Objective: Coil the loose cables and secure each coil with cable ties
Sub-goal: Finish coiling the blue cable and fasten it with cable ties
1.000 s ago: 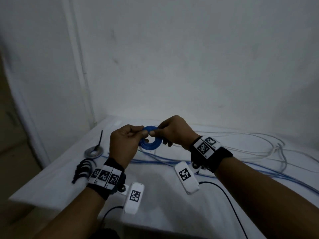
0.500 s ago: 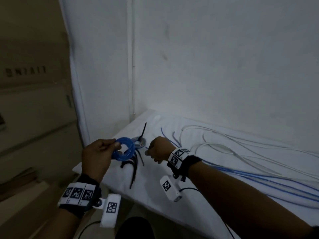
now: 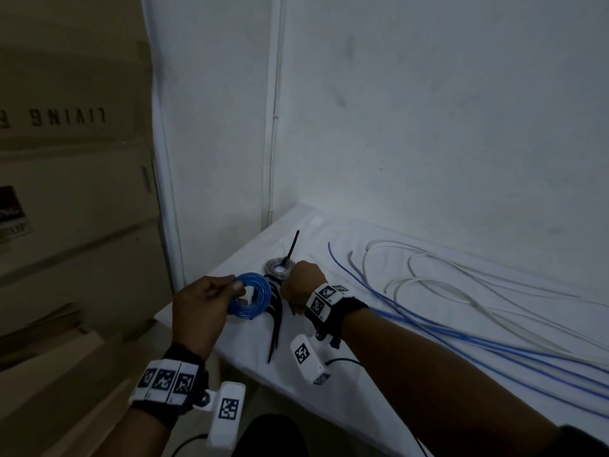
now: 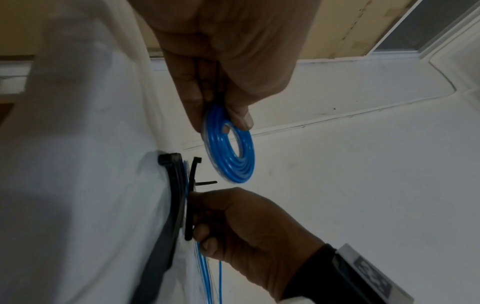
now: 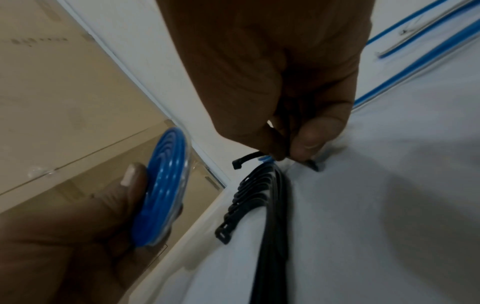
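A white-covered table [image 3: 379, 384] fills the lower right of the head view, bearing black cable ties [image 3: 275, 328] near its left corner, a grey coil [image 3: 279, 268] (tied) behind, and loose blue cables [image 3: 461, 338] and white cables [image 3: 461, 291] at right.

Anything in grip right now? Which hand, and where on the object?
Left hand pinches the blue cable coil at its rim, thumb against fingers. Right hand pinches one black cable tie a little below its head.

Blue cable coil [image 3: 251, 298]; black cable ties [image 3: 276, 319]; grey coil [image 3: 279, 267]; white tablecloth [image 3: 379, 367]; black-and-white checked wrist markers [image 3: 164, 381].
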